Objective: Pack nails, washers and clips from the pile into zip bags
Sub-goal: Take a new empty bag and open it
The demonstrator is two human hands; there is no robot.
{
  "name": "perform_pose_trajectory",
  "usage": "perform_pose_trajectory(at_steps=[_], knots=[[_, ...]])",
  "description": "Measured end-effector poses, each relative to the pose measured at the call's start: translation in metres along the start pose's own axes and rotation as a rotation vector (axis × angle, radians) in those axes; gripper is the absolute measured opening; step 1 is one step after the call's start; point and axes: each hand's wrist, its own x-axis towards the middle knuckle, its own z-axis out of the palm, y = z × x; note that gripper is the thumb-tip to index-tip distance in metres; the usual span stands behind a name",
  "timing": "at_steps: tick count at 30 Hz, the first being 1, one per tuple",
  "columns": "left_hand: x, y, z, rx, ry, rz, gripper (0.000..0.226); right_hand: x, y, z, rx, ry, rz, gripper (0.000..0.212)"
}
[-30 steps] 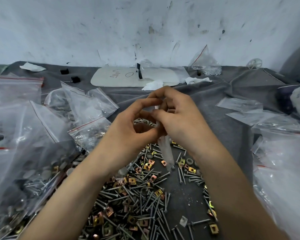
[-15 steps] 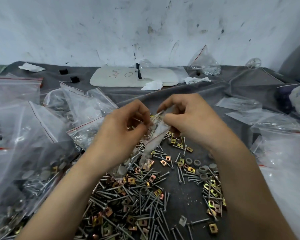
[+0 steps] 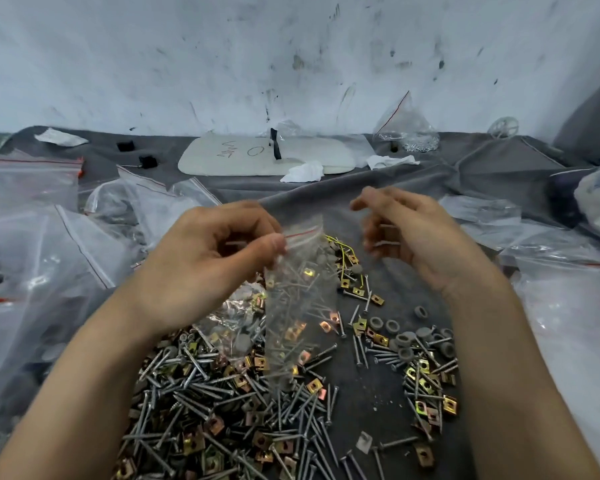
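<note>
My left hand (image 3: 208,258) pinches the red-striped top edge of a small clear zip bag (image 3: 300,306), which hangs down empty over the pile (image 3: 222,403) of grey nails, brass clips and grey washers (image 3: 406,337) on the dark cloth. My right hand (image 3: 409,237) hovers to the right of the bag with fingers loosely curled. A few thin nails seem to lie inside its fingers, but the hand is blurred. The two hands are apart, with the bag between them.
Heaps of clear zip bags lie at the left (image 3: 42,258) and the right (image 3: 568,289), some filled with hardware. A white board (image 3: 267,155), crumpled tissue (image 3: 303,172) and a filled bag (image 3: 407,129) sit at the back near the wall.
The hands were together working at the bag's mouth; they have spread apart. The bag now hangs flat from my left hand and my right hand has let go of it and moved right.
</note>
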Motion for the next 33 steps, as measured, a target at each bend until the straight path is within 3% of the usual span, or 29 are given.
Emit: perform_pose_trajectory(at_steps=[2, 4, 8, 15, 22, 28, 33], knots=[[0.001, -0.003, -0.002, 0.014, 0.047, -0.021, 0.022, 0.011, 0.020, -0.003, -0.323, 0.140, 0.067, 0.009], [0.002, -0.006, -0.002, 0.003, 0.044, -0.048, 0.018, 0.020, 0.040, 0.000, -0.695, 0.097, 0.156, 0.012], [0.001, -0.005, -0.001, 0.018, -0.007, -0.066, 0.019, 0.027, 0.060, 0.012, -0.952, 0.006, 0.223, 0.013], [0.002, 0.000, 0.001, 0.211, -0.054, -0.014, 0.022, 0.027, 0.058, 0.020, -1.059, -0.066, 0.205, 0.019], [0.001, -0.002, 0.002, 0.106, -0.181, 0.009, 0.018, 0.028, 0.061, 0.022, -1.054, -0.117, 0.200, 0.017], [0.000, -0.002, 0.001, 0.090, -0.158, -0.001, 0.019, 0.030, 0.066, 0.024, -1.104, -0.135, 0.172, 0.022], [0.000, 0.001, 0.002, 0.052, -0.166, 0.028, 0.023, 0.028, 0.050, 0.015, -0.832, -0.020, 0.082, 0.019]])
